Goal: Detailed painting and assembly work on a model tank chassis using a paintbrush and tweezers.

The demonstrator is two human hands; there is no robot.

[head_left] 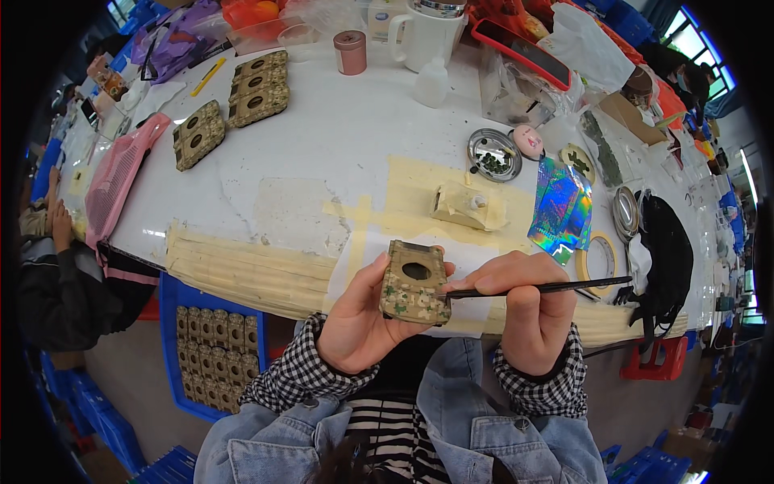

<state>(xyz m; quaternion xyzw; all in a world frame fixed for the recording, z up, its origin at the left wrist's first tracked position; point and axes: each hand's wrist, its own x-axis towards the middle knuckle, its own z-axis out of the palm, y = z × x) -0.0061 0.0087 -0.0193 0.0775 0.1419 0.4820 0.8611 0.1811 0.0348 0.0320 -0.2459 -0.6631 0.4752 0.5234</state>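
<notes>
My left hand (pixel 352 323) grips a camouflage-patterned case (pixel 401 298) with a dark oval opening, tilted up above the table's front edge. Closed in a pinch, my right hand (pixel 528 302) holds a slim black pen-like tool (pixel 572 285). The tool's tip meets the case's right edge or lies just beside it; whether it is a brush or tweezers I cannot tell. White paper (pixel 355 262) lies beneath my hands. Farther back is a round metal dish (pixel 474 145) holding small dark-green bits. A tape-wrapped block (pixel 459 208) rests on the tape-covered tabletop.
More camouflage cases (pixel 256 87) lie at the back left. A blue crate (pixel 171 339) of similar cases stands below the table. To the right are holographic sheets (pixel 560 206), a tape roll (pixel 609 250) and a black bag (pixel 669 258). A person (pixel 60 282) sits at far left.
</notes>
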